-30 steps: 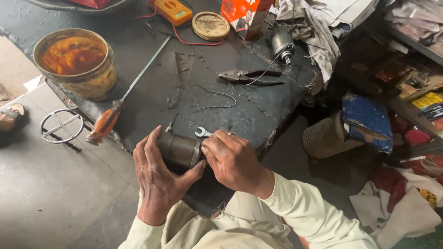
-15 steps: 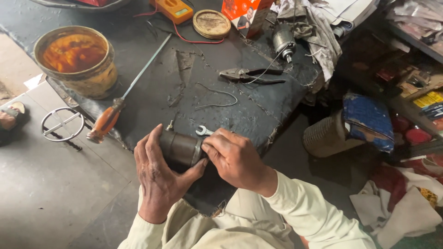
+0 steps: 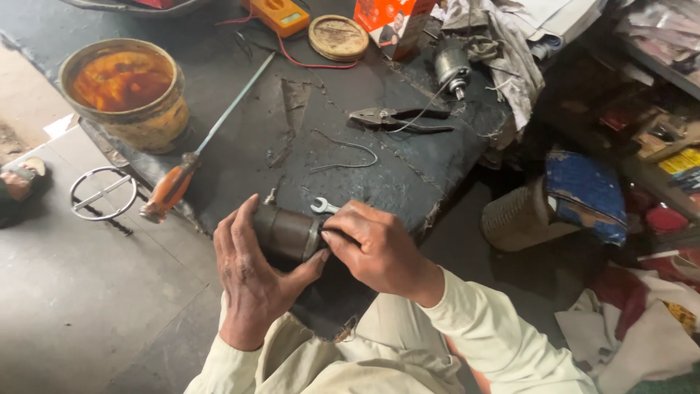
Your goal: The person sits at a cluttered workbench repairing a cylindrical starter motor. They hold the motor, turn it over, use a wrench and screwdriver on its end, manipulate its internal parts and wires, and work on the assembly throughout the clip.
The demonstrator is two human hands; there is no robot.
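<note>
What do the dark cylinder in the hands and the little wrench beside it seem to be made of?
Cylinder: probably steel, dull brown-grey and grimy, with faint sheen on its curve. Wrench: bright, silvery metal, likely plated steel, far cleaner than the cylinder gripped by the left hand.

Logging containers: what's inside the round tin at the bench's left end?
The round tin holds an orange-brown greasy substance, with smears up its inner wall. The substance covers the bottom, so depth and anything sunk in it can't be seen.
</note>
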